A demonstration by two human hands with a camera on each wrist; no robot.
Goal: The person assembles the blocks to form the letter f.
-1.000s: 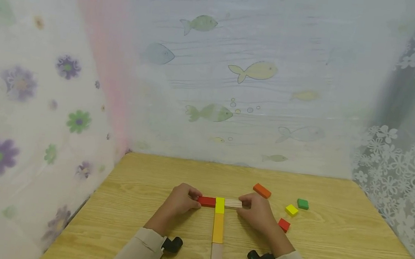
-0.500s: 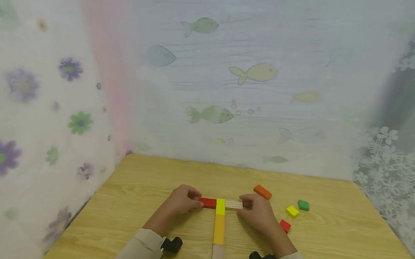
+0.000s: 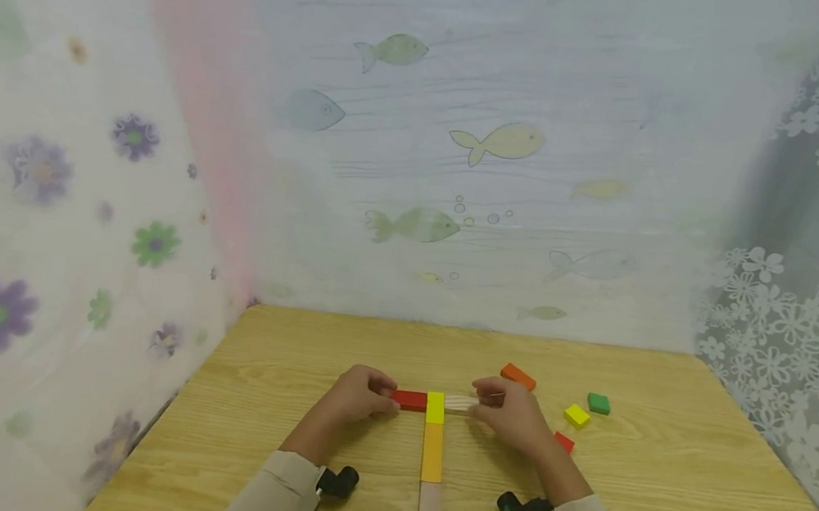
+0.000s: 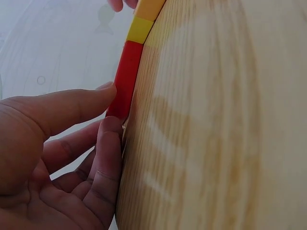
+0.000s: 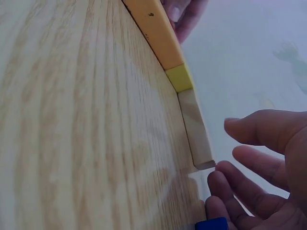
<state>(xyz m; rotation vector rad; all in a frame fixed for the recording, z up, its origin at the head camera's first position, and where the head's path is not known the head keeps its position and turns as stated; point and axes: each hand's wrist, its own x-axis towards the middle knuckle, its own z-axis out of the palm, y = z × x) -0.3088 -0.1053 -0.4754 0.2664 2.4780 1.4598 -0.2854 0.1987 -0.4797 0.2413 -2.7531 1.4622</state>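
Note:
Flat blocks form a T on the table: a yellow block (image 3: pixel 435 408) at the joint, a red block (image 3: pixel 410 401) on its left, a pale striped wood block (image 3: pixel 456 403) on its right. An orange-yellow block (image 3: pixel 432 453) and a light brown block (image 3: pixel 429 509) make the stem. My left hand (image 3: pixel 359 395) pinches the red block's outer end, thumb on its near side. My right hand (image 3: pixel 513 413) is spread at the pale block's outer end; in the right wrist view its thumb stands off the block. A blue block (image 5: pixel 212 224) shows beside its lower fingers.
Loose blocks lie to the right: an orange one (image 3: pixel 519 376) behind my right hand, a green one (image 3: pixel 598 403), a yellow one (image 3: pixel 576 416) and a red one (image 3: pixel 564 442) partly covered by my forearm. Patterned sheets (image 3: pixel 419 158) border the table's back and sides.
My right hand's thumb and index finger have parted and let go of the pale block. The left hand and the T of blocks stay in place.

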